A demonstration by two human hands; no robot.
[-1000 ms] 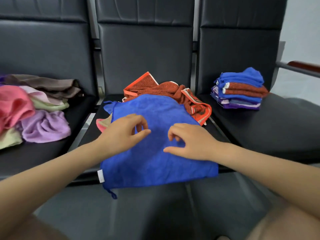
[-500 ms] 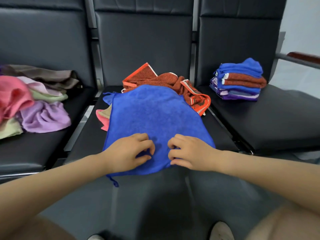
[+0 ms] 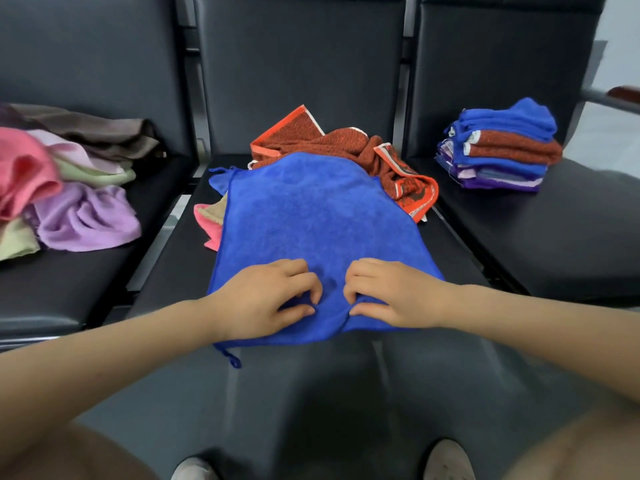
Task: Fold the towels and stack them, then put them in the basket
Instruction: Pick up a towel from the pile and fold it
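Observation:
A blue towel (image 3: 311, 220) lies spread over the middle chair seat, its near edge hanging over the front. My left hand (image 3: 266, 299) and my right hand (image 3: 391, 292) sit side by side on its near part, each pinching the blue cloth between thumb and curled fingers. Behind the blue towel lies a crumpled orange-red towel (image 3: 349, 143). A pink towel (image 3: 207, 223) peeks out from under its left side. A stack of folded towels (image 3: 502, 150) stands on the right seat. No basket is in view.
A heap of unfolded towels (image 3: 69, 192), pink, lilac, pale green and brown, fills the left seat (image 3: 69, 289). Black chair backs rise behind all three seats. A chair armrest (image 3: 620, 97) sticks out at the far right. My shoes show at the bottom edge.
Both hands slid toward me along the blue towel, from its middle to near its front edge, and closed into pinches on the cloth. The view has tipped downward.

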